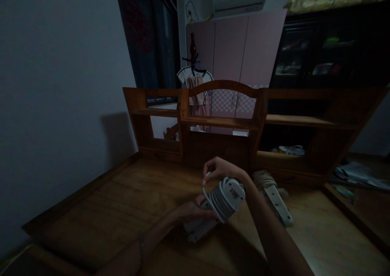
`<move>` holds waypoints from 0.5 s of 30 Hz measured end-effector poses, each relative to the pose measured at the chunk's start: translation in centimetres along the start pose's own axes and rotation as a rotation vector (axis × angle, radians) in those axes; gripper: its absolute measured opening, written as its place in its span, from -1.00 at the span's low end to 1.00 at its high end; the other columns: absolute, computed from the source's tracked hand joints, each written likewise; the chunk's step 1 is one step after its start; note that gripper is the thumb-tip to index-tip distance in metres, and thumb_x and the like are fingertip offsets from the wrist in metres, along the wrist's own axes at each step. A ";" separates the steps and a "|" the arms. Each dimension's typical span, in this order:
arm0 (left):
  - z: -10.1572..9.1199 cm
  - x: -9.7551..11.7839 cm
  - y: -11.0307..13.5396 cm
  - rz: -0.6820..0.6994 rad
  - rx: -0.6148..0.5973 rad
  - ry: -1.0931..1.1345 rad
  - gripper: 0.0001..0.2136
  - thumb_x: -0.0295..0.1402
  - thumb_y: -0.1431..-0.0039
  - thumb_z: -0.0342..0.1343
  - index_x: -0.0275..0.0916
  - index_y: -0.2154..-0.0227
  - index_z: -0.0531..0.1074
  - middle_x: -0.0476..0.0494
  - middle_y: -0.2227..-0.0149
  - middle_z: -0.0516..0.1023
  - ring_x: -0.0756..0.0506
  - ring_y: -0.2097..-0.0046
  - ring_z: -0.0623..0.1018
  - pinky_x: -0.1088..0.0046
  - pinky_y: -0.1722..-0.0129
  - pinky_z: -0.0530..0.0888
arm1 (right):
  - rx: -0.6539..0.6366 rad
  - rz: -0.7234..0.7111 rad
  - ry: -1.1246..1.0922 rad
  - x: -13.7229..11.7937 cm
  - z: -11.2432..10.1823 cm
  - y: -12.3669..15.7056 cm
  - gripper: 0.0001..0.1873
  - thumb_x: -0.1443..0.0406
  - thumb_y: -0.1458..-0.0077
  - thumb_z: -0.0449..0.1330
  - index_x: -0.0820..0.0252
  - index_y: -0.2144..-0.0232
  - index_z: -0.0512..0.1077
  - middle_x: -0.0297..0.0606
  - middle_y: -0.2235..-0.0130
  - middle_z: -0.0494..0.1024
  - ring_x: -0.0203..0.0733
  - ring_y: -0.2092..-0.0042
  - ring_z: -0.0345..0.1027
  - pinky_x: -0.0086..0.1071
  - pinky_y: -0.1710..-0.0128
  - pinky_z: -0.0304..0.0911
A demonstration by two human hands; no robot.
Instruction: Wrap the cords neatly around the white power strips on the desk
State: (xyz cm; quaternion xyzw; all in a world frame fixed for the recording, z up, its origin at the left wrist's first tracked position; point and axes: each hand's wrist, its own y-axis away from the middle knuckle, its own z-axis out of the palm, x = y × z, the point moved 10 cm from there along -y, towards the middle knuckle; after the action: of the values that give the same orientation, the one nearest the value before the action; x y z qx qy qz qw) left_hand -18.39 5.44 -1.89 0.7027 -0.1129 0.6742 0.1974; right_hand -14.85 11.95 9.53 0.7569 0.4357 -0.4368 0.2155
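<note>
A white power strip (234, 191) with its cord (221, 203) wound round it in several turns is held above the wooden bed boards. My left hand (195, 209) is closed round its body, just below the coils. Over its far side, my right hand (221, 169) curls with thumb and fingers pinching a loose length of the cord. Another white power strip (278, 205), a pale cord wrapped round its far end, lies on the boards to the right of my right forearm. A long white piece (202, 229) shows below my left hand; whether it belongs to the held strip I cannot tell.
A wooden headboard (219, 122) with open shelves stands across the far end of the boards (128, 203). The wall (61, 85) borders the left side. Papers and bags (362, 174) lie beyond the right rail (356, 215). The room is dim.
</note>
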 end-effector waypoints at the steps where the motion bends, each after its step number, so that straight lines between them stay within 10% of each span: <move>1: 0.6 0.0 0.0 -0.007 -0.063 -0.002 -0.56 -0.18 0.23 0.35 -0.19 0.21 0.51 -0.10 0.28 0.58 -0.17 0.23 0.53 0.35 0.25 0.45 | 0.002 -0.011 -0.003 -0.5 0.0 0.1 -0.60 0.09 0.27 0.40 0.28 0.47 0.44 -0.40 0.51 0.44 -0.36 0.46 0.23 -0.50 0.47 0.07; 8: 1.9 1.4 0.4 0.048 -0.163 -0.016 -0.54 -0.21 0.15 0.32 -0.10 0.09 0.47 -0.03 0.17 0.56 -0.16 0.13 0.50 0.37 0.15 0.41 | 0.054 -0.100 0.108 -3.6 0.0 0.5 -0.61 0.09 0.24 0.38 0.27 0.46 0.45 -0.36 0.47 0.46 -0.32 0.42 0.28 -0.48 0.43 0.14; 15: 1.2 0.7 0.3 0.013 -0.110 -0.110 -0.64 -0.21 0.11 0.29 -0.25 0.23 0.51 -0.11 0.29 0.55 -0.11 0.27 0.50 0.39 0.27 0.41 | 0.091 -0.011 0.067 -0.8 -1.1 0.4 -0.59 0.07 0.28 0.39 0.28 0.48 0.45 -0.43 0.53 0.40 -0.39 0.49 0.17 -0.51 0.52 0.02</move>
State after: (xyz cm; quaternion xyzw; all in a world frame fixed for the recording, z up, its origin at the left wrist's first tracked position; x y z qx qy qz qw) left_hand -17.36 4.69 -1.13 0.7259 -0.1650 0.6288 0.2246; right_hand -14.17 12.15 10.79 0.7776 0.4266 -0.4319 0.1638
